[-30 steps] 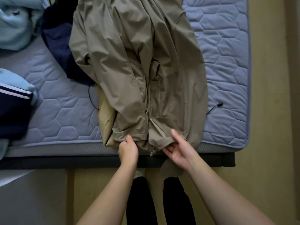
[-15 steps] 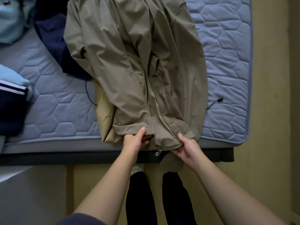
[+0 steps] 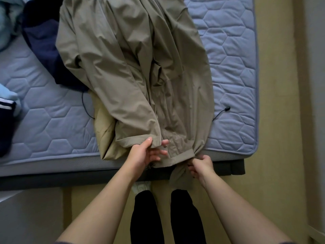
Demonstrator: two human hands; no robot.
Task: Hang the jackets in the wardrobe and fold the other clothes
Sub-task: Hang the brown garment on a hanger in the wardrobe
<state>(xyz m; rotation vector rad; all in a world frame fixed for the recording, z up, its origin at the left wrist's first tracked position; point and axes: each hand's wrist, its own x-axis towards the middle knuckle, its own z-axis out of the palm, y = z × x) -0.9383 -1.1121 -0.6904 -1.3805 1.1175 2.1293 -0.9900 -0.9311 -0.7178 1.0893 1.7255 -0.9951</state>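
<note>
1. At the near edge of the bed [image 3: 233,67], the khaki jacket [image 3: 140,67] lies lengthwise with its hem reaching the mattress edge. It is probably spread there so it can be straightened before hanging.
2. The left hand [image 3: 146,153] pinches the hem beside the front opening, thumb on top and fingers under the cloth, seemingly to hold that side in line.
3. The right hand [image 3: 202,166] is curled round the bunched hem corner, which droops off the bed (a grip suited to tugging the cloth taut).
4. A navy garment [image 3: 44,50] lies partly under the jacket's sleeve, with light-blue clothes [image 3: 7,23] beyond it. By my reading both are waiting to be folded.
5. No wardrobe is in view.
</note>
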